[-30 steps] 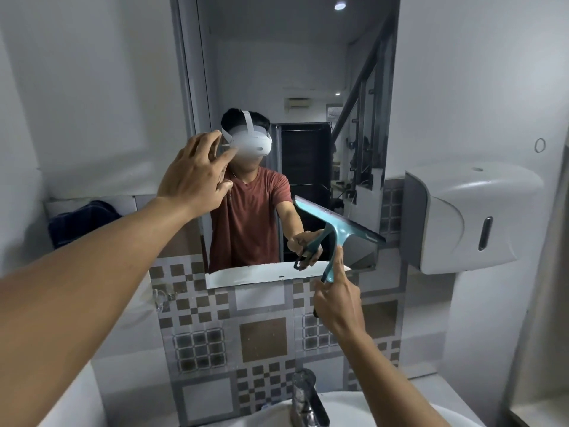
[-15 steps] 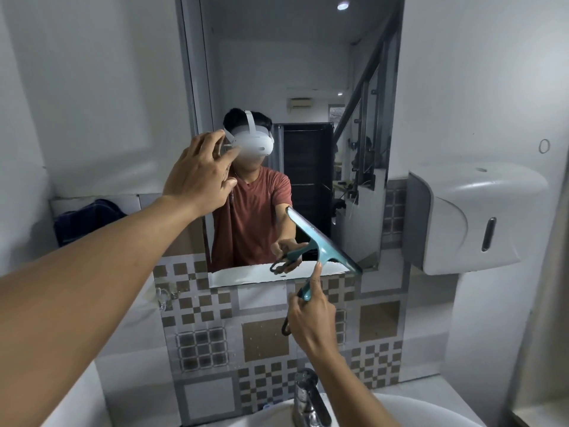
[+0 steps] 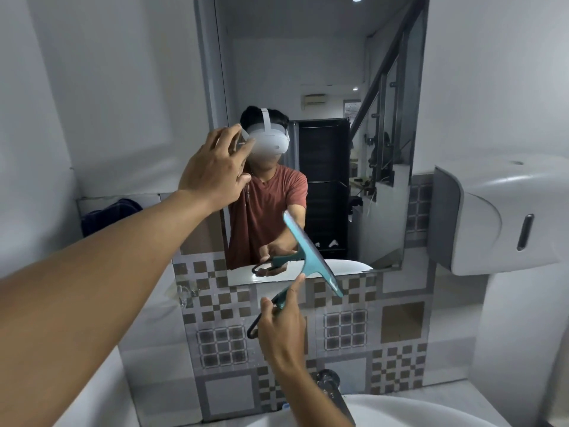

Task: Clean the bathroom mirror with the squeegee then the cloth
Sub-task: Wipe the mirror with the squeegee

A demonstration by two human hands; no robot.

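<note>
The tall bathroom mirror [image 3: 326, 87] hangs on the wall ahead and reflects a person in a red shirt. My right hand [image 3: 281, 329] grips the dark handle of a teal squeegee [image 3: 311, 254], whose blade is tilted steeply across the mirror's bottom edge. My left hand [image 3: 214, 171] is raised at the mirror's left side, fingers spread, holding nothing; whether it touches the glass is unclear. A dark blue cloth [image 3: 107, 215] lies on the ledge at the left.
A white paper dispenser [image 3: 505, 211] juts from the right wall. A chrome tap [image 3: 334, 392] and white basin [image 3: 415, 411] sit below. Patterned grey-brown tiles [image 3: 397, 322] cover the wall under the mirror.
My right hand has carried the squeegee down and to the left, off the lower right glass, and tilted the blade steeper. My left hand has stayed at the mirror's left side.
</note>
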